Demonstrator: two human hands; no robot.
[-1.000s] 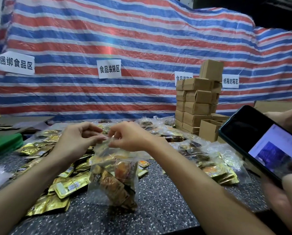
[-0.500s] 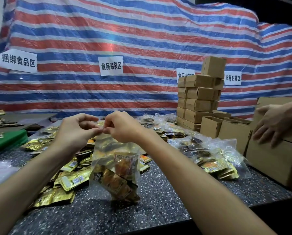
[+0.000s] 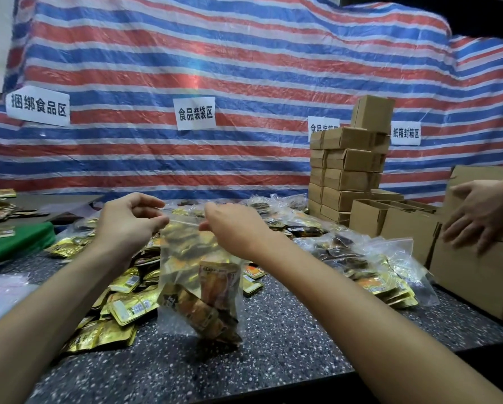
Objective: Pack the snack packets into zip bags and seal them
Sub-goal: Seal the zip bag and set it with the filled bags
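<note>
A clear zip bag [image 3: 186,258] hangs over the speckled table [image 3: 288,330], its bottom touching the surface. Inside it are a few brown and orange snack packets [image 3: 212,298]. My left hand [image 3: 127,223] pinches the left end of the bag's zip strip. My right hand [image 3: 232,225] pinches the strip a little to the right. Between the two hands a short stretch of the strip is pulled taut. Loose gold snack packets [image 3: 125,307] lie heaped on the table under my left forearm.
Filled clear bags [image 3: 370,266] pile up on the right. Stacked cardboard boxes [image 3: 346,170] stand at the back right, open boxes [image 3: 390,220] before them. Another person's hand [image 3: 483,214] rests on a large box [image 3: 477,272]. A green block [image 3: 14,243] sits left.
My hands, close together at the bag's top before, have drawn apart along the zip strip. The phone seen at right a second ago is gone; another person's hand lies on the box.
</note>
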